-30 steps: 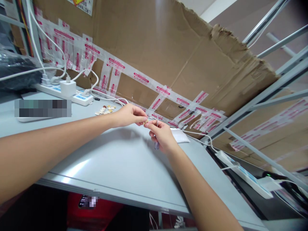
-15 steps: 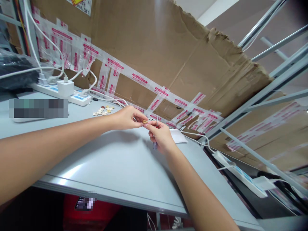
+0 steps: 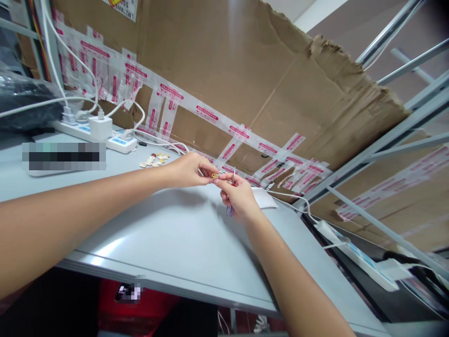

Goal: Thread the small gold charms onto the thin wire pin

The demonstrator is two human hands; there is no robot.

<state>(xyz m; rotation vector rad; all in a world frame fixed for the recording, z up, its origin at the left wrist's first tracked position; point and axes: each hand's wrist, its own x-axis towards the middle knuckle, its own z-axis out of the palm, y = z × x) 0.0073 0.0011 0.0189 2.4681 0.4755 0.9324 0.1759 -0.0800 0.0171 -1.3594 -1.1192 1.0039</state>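
Here, small gold-coloured piece (image 3: 214, 176), pinched between fingertips (image 3: 209, 173)

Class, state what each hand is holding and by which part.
Both hands, left hand and right hand, pinch a small gold piece at its ends; the right also grips a thin tool mid-shaft.

Small gold part (image 3: 214, 176) now pinched btwn both hands' fingertips; 1 s ago mostly hidden by left hand (image 3: 191, 169).

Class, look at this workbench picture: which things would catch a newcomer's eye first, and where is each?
At centre, the left hand and right hand pinch a small gold piece above the grey table. Behind them stands torn cardboard crossed by red-printed tape. A white power strip sits far left.
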